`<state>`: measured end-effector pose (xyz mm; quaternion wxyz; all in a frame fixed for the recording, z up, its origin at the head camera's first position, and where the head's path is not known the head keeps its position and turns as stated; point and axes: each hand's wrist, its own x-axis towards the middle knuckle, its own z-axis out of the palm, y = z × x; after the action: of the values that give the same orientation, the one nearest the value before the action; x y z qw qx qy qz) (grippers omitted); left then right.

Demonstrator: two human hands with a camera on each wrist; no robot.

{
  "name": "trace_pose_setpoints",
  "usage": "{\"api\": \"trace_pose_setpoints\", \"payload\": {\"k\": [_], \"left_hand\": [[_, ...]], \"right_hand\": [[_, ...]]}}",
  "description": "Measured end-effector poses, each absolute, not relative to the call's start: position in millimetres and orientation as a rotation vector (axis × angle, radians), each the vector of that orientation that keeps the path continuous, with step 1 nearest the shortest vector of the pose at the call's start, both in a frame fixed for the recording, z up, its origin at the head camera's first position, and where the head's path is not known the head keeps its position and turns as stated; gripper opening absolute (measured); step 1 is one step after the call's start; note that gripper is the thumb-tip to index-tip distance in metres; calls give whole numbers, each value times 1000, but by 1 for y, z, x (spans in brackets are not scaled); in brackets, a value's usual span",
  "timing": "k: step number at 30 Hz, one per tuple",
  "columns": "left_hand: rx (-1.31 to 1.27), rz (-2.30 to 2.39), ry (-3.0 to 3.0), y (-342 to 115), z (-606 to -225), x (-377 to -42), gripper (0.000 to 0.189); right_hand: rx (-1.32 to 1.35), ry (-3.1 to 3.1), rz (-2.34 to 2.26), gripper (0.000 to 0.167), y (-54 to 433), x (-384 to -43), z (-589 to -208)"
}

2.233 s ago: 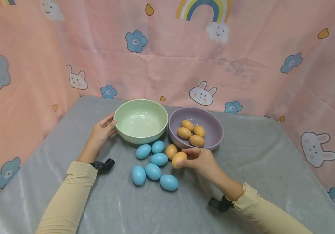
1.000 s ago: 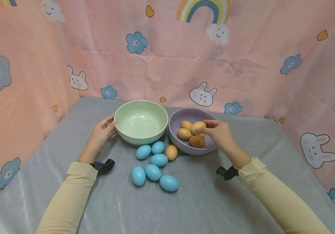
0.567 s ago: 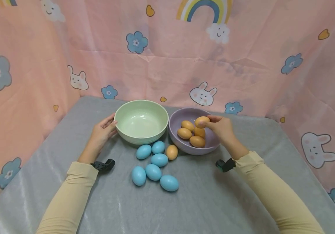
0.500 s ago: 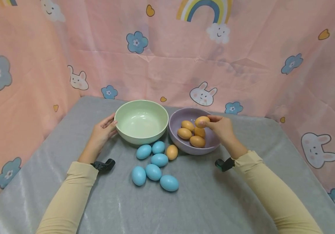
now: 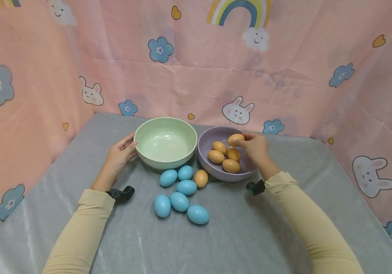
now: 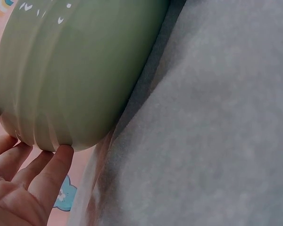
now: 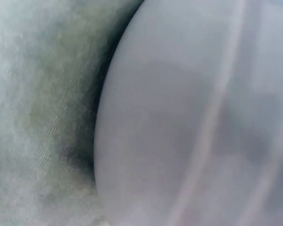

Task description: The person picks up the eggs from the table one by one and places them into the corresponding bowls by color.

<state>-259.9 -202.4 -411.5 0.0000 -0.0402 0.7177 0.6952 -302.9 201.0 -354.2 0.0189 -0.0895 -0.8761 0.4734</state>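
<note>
My left hand [image 5: 119, 153] rests its fingertips against the outer wall of the light green bowl [image 5: 165, 164]; in the left wrist view, fairly straight fingers [image 6: 54, 174] touch the bowl's side. With thumb and fingers, my right hand [image 5: 258, 151] pinches an orange egg [image 5: 235, 140] over the far right part of the purple bowl [image 5: 213, 169]. Several other orange eggs [image 5: 231, 166] lie in that bowl. The right wrist view shows the purple bowl's wall [image 7: 155, 117], with the hand out of sight. Inside the green bowl there are no eggs.
Several blue eggs [image 5: 179, 201] lie loose on the grey cloth [image 5: 230, 243] in front of the bowls. A single orange egg [image 5: 201, 179] sits beside them, near the purple bowl's front. A pink printed curtain [image 5: 189, 83] encloses the table at the back and sides.
My right hand has carried the orange egg from the cloth up over the purple bowl, then slightly toward its far side. The left hand and the green bowl have stayed put.
</note>
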Motion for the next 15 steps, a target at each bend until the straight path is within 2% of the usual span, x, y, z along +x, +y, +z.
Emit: {"api": "trace_pose_setpoints", "payload": {"k": [15], "left_hand": [[-118, 2182, 2257, -202, -412, -260, 57]], "right_hand": [[-383, -2669, 1460, 54, 196, -314, -364]]}}
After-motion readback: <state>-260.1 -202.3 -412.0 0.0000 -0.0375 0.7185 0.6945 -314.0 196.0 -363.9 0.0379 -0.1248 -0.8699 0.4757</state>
